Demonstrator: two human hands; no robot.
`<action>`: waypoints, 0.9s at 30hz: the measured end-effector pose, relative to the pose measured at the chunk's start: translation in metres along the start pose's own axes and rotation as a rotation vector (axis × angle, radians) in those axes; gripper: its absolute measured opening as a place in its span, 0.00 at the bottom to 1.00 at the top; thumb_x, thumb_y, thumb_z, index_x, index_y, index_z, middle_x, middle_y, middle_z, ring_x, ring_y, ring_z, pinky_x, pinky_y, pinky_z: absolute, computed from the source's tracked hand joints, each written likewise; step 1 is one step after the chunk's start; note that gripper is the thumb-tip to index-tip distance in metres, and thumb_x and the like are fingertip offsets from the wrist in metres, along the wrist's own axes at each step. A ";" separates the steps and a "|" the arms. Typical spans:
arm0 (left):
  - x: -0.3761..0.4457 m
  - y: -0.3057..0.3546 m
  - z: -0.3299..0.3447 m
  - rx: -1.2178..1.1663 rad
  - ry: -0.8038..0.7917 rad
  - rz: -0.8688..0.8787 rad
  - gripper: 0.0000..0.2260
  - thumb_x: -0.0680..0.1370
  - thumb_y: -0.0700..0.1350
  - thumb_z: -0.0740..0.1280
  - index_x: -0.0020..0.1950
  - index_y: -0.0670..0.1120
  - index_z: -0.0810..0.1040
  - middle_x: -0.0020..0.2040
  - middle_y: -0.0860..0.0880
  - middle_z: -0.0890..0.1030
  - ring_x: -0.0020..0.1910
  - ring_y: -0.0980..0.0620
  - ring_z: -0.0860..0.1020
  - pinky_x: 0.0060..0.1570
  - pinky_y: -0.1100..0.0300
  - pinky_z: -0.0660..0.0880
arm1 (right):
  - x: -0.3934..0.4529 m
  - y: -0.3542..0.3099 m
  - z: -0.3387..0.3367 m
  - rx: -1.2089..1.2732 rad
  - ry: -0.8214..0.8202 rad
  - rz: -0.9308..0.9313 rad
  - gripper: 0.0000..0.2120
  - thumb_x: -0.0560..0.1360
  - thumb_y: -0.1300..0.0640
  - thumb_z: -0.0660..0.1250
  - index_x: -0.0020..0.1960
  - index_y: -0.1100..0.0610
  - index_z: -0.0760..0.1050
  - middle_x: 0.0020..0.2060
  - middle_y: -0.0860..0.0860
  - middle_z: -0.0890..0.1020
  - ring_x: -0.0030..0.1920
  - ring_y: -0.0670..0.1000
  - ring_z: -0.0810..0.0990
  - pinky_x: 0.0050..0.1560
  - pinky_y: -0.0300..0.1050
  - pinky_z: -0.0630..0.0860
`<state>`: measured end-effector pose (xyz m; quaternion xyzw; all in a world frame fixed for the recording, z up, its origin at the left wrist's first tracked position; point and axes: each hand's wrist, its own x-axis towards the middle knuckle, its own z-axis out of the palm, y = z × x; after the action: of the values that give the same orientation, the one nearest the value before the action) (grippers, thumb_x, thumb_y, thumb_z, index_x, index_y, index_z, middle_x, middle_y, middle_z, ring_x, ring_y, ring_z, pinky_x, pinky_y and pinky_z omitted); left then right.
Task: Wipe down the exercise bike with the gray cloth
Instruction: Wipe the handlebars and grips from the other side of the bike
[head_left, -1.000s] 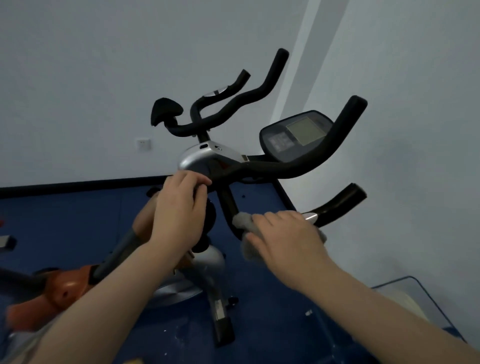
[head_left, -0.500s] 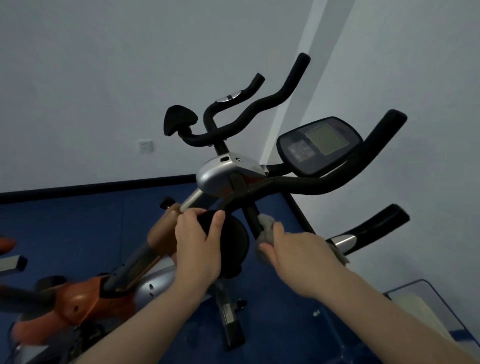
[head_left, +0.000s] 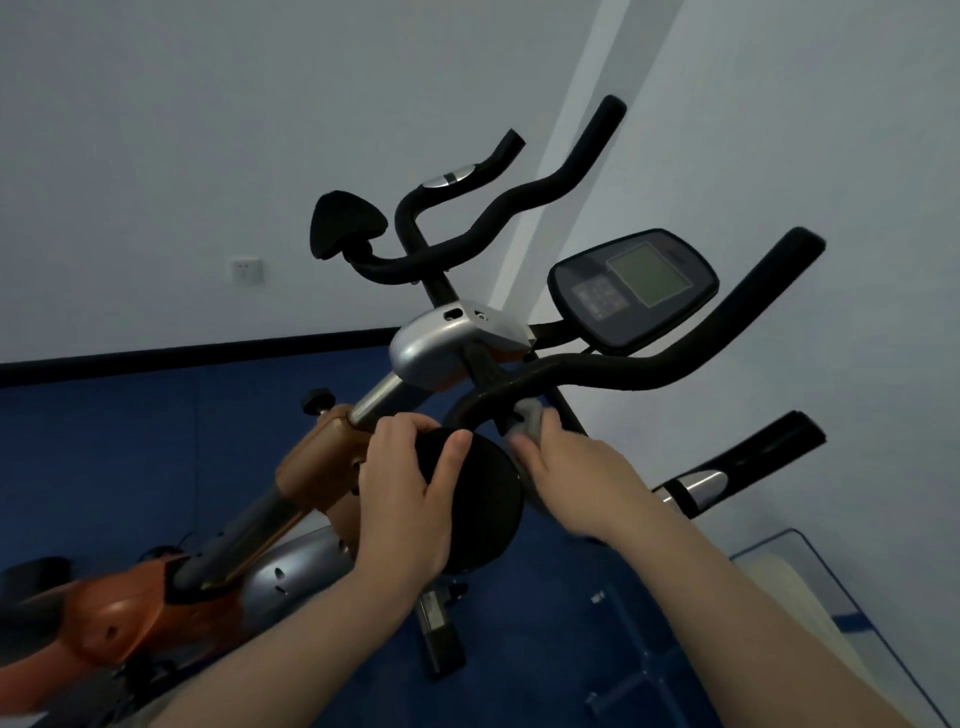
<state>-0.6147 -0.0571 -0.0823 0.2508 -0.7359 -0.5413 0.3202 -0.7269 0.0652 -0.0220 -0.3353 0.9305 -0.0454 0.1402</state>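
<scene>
The exercise bike (head_left: 452, 348) fills the middle of the view, with black foam handlebars, a silver stem cover and an orange frame running down to the left. Its console (head_left: 634, 288) faces me at the right. My left hand (head_left: 410, 493) grips the edge of a round black elbow pad (head_left: 483, 504) below the stem. My right hand (head_left: 582, 478) presses the gray cloth (head_left: 530, 421) against the black handlebar bar just under the stem; most of the cloth is hidden under my fingers.
Blue floor (head_left: 545, 649) lies beneath the bike. White walls meet in a corner behind the handlebars, with a wall socket (head_left: 247, 271) at the left. A clear glass panel edge (head_left: 810, 561) sits at the lower right, close to the right handlebar end (head_left: 753, 457).
My left hand dropped from the stem cover to the round black pad. My right hand slid the cloth up along the bar toward the stem. The view tilted so the bike sits higher and further right.
</scene>
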 end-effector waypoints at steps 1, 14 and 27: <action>0.000 -0.001 0.000 -0.037 0.001 -0.017 0.07 0.75 0.63 0.62 0.47 0.63 0.68 0.47 0.59 0.73 0.49 0.57 0.74 0.53 0.44 0.75 | 0.007 -0.004 -0.002 0.086 0.018 0.018 0.20 0.83 0.42 0.46 0.66 0.54 0.62 0.48 0.53 0.80 0.45 0.55 0.77 0.45 0.51 0.71; 0.001 -0.007 -0.001 -0.131 -0.051 -0.018 0.09 0.73 0.66 0.62 0.48 0.65 0.68 0.46 0.62 0.71 0.48 0.58 0.74 0.50 0.50 0.75 | -0.017 -0.015 0.010 -0.119 0.265 0.082 0.19 0.83 0.43 0.47 0.68 0.51 0.62 0.49 0.53 0.80 0.45 0.57 0.79 0.45 0.52 0.75; 0.001 -0.004 -0.004 -0.137 -0.059 0.040 0.09 0.75 0.62 0.62 0.47 0.59 0.68 0.46 0.58 0.72 0.46 0.59 0.73 0.49 0.53 0.73 | -0.024 -0.009 0.009 -0.106 0.205 0.054 0.19 0.83 0.43 0.47 0.68 0.52 0.61 0.45 0.51 0.79 0.40 0.54 0.77 0.41 0.49 0.72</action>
<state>-0.6126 -0.0616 -0.0851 0.1975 -0.7112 -0.5909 0.3255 -0.7012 0.0741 -0.0230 -0.3107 0.9497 -0.0262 0.0274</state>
